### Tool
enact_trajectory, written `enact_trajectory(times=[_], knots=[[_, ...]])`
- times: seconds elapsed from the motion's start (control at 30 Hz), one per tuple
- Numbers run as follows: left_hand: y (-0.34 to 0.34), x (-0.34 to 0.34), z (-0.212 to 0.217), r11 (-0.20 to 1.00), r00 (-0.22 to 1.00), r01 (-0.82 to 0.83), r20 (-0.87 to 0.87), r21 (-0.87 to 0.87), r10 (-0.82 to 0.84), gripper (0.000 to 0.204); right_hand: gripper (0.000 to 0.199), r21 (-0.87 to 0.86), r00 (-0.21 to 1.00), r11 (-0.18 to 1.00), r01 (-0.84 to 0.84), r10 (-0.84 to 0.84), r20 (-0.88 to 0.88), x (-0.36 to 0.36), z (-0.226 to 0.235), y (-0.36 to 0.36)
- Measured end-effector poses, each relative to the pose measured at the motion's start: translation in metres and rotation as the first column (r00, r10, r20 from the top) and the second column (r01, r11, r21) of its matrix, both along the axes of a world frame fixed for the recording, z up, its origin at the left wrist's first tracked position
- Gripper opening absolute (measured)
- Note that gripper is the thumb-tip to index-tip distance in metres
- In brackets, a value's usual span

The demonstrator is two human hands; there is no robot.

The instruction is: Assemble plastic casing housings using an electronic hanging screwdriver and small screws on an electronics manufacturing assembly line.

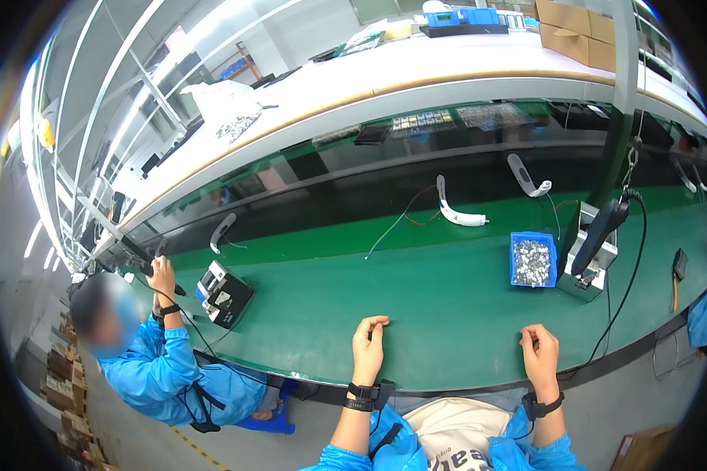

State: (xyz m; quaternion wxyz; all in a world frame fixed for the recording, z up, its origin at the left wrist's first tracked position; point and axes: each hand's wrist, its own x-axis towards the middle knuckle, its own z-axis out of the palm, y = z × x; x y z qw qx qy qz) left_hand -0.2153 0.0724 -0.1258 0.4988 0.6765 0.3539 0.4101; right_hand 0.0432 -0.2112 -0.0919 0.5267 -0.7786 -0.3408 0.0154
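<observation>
My left hand [368, 345] rests at the near edge of the green work surface [314, 306], its fingers loosely curled together and nothing seen in them. My right hand [540, 351] lies farther right, also curled, with no thing showing in it. Beyond the right hand stands a blue bin [512, 271] filled with small metal parts [532, 263]. Next to it is a metal fixture [585, 286], with a black electric screwdriver [601, 234] hanging over it from a chain. A white curved part [457, 216] with thin wires lies ahead, between the hands.
Another white curved part [529, 177] lies farther back, and one more [221, 233] to the left. At left a co-worker in blue [157, 369] works beside a black-and-silver fixture [226, 294]. A raised shelf [330, 90] spans the back; a metal post [622, 102] stands right.
</observation>
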Motion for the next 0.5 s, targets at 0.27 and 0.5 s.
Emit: enact_trajectory(times=[0.27, 0.5], knots=[[-0.007, 0.002, 0.016, 0.995, 0.989, 0.023, 0.146, -0.097, -0.008, 0.019, 0.003, 0.012, 1.000, 1.000, 0.021, -0.022, 0.016, -0.009, 0.012, -0.003], [-0.009, 0.001, 0.020, 0.995, 0.995, -0.003, 0.102, -0.097, 0.013, 0.018, 0.003, -0.036, 0.996, 0.998, 0.042, -0.039, 0.084, -0.008, 0.016, -0.004]])
